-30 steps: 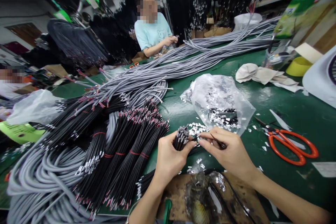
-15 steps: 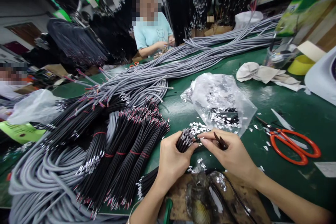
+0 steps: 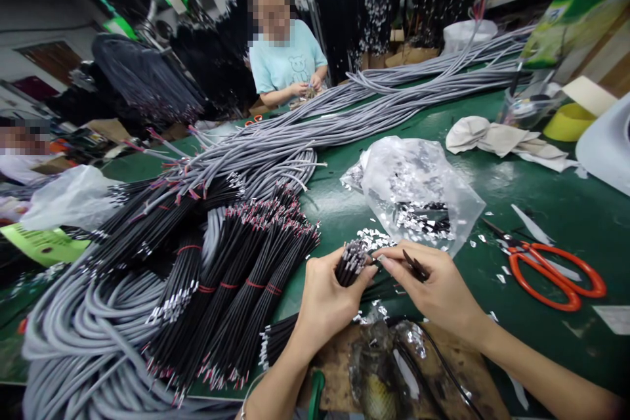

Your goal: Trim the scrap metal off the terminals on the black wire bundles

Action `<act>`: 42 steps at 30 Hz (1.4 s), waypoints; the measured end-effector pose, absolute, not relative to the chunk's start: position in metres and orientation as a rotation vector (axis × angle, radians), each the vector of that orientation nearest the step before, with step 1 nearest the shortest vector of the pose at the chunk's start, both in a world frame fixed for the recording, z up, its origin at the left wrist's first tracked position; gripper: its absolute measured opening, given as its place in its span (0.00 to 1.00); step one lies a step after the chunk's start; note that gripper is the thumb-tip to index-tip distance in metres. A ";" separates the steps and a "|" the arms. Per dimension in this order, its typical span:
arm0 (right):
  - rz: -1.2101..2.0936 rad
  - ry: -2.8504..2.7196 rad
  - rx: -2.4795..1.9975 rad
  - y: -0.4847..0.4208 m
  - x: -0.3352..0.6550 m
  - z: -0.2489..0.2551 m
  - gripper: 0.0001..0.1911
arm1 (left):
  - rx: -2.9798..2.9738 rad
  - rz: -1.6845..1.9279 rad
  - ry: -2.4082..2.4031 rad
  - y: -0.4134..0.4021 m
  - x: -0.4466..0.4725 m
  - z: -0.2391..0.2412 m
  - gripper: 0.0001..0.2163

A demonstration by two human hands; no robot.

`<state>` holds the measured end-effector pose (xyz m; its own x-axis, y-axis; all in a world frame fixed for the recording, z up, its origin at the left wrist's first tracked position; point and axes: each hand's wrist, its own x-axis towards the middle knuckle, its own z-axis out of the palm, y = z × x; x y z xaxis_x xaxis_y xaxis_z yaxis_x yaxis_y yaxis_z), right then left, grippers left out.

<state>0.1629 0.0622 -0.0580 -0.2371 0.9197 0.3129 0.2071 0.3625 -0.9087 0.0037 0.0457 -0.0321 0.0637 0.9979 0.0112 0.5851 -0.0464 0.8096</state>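
My left hand [image 3: 327, 295] is closed around a bundle of thin black cables [image 3: 350, 264], their silvery ends pointing up and away. My right hand [image 3: 433, 282] is closed, with dark tweezers [image 3: 416, 267] tucked across its fingers. Its thumb and forefinger pinch at the bundle's right edge, close to my left thumb; what lies between those fingertips is too small to make out. Small silvery tabs [image 3: 378, 237] lie scattered just beyond the bundle. A clear plastic bag [image 3: 418, 177] with more tabs in it rests behind my hands.
Orange-handled scissors [image 3: 556, 275] lie at right. Banded black cable bundles [image 3: 236, 302] and thick grey cables [image 3: 315, 125] cover the left and back of the green table [image 3: 339, 177]. A wooden board [image 3: 335, 374] is below my hands. A co-worker [image 3: 288, 59] sits across.
The view has shifted slightly. Both my hands keep nearly the same pose at the bundle, with small finger movements. The co-worker's head and hands have moved a little.
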 end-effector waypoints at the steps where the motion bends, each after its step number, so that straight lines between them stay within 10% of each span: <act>1: 0.939 -1.691 -1.007 0.062 0.163 -0.058 0.08 | 1.679 0.818 1.566 0.045 0.004 -0.032 0.08; 13: 0.947 -1.830 -1.030 0.061 0.166 -0.060 0.10 | 1.354 0.721 1.242 0.051 -0.003 -0.027 0.10; 23: 0.133 -1.849 -1.150 0.079 0.187 -0.065 0.12 | 1.343 0.546 1.234 0.055 0.001 -0.031 0.07; 31: 0.797 -1.870 -1.107 0.076 0.175 -0.064 0.10 | 1.489 0.688 1.420 0.057 -0.003 -0.033 0.10; 42: 0.854 -1.808 -1.164 0.072 0.169 -0.064 0.09 | 1.537 0.676 1.434 0.057 -0.002 -0.031 0.11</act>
